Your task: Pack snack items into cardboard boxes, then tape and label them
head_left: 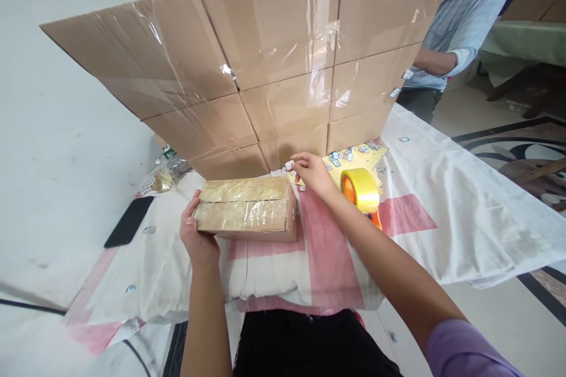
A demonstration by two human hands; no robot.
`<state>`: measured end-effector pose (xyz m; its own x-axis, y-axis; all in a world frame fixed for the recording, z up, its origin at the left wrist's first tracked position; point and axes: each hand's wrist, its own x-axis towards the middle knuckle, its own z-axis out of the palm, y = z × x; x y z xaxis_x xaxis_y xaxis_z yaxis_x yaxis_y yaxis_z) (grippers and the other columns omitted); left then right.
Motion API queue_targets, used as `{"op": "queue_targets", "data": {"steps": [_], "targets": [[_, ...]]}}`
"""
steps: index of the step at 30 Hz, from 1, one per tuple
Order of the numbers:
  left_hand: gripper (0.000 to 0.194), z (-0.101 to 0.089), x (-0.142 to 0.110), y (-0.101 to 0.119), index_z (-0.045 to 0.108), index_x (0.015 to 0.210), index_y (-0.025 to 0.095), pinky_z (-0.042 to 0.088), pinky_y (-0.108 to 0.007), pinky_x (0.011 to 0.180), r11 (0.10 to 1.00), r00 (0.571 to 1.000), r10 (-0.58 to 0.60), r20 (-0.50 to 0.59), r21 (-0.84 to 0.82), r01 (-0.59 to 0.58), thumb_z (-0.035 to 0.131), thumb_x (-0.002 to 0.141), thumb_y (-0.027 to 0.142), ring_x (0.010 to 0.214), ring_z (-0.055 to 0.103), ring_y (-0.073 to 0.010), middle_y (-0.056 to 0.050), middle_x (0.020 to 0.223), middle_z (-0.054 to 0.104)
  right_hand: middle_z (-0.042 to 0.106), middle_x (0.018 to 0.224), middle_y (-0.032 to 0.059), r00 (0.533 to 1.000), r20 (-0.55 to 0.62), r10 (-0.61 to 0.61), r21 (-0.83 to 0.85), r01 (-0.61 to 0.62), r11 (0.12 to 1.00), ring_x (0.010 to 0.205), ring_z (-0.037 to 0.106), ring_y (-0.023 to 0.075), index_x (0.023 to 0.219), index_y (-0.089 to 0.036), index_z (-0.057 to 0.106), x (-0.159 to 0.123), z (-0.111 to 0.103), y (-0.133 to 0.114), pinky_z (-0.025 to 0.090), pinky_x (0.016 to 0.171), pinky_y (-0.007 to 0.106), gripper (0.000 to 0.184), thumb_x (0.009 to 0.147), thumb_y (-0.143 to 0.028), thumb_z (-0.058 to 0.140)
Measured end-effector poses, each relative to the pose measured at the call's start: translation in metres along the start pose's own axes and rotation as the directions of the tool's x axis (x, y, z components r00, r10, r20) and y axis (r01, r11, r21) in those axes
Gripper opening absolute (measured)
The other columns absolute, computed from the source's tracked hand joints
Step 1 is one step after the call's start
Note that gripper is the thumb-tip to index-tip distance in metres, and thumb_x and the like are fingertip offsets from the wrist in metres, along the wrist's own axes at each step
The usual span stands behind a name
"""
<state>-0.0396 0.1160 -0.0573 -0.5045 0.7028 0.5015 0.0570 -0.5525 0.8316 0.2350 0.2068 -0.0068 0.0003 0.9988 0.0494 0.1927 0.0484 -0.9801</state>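
A taped cardboard box (247, 230) lies on the cloth in front of me. My left hand (198, 230) is wrapped round its left end. Beyond the box's right end, my right hand (312, 174) pinches a small white label (289, 165) between thumb and fingertips. Just past that hand, a yellow sheet (367, 159) is covered with several small loose labels (336, 158). To the right of my right wrist stands a roll of yellow packing tape (361, 188) on an orange dispenser (377, 219), partly behind my forearm.
A tall taped cardboard panel (283, 65) rises behind the box. On the left of the tablecloth (469, 224) lie a black phone (130, 222) and a white basket (152, 181) with plastic in it. A person's arm (435, 62) shows behind the panel at right.
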Motion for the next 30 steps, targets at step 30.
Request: {"op": "queue_targets", "data": {"steps": [30], "targets": [[0.033, 0.014, -0.004, 0.010, 0.072, 0.107, 0.024, 0.034, -0.050, 0.125, 0.996, 0.997, 0.069, -0.045, -0.051, -0.072, 0.047, 0.089, 0.036, 0.140, 0.052, -0.0258, -0.001, 0.135, 0.069, 0.080, 0.110, 0.0050, 0.905, -0.426, -0.019, 0.290, 0.157, 0.944, 0.104, 0.075, 0.0231, 0.105, -0.027, 0.082, -0.159, 0.055, 0.039, 0.062, 0.095, 0.040, 0.023, 0.089, -0.021, 0.066]]}}
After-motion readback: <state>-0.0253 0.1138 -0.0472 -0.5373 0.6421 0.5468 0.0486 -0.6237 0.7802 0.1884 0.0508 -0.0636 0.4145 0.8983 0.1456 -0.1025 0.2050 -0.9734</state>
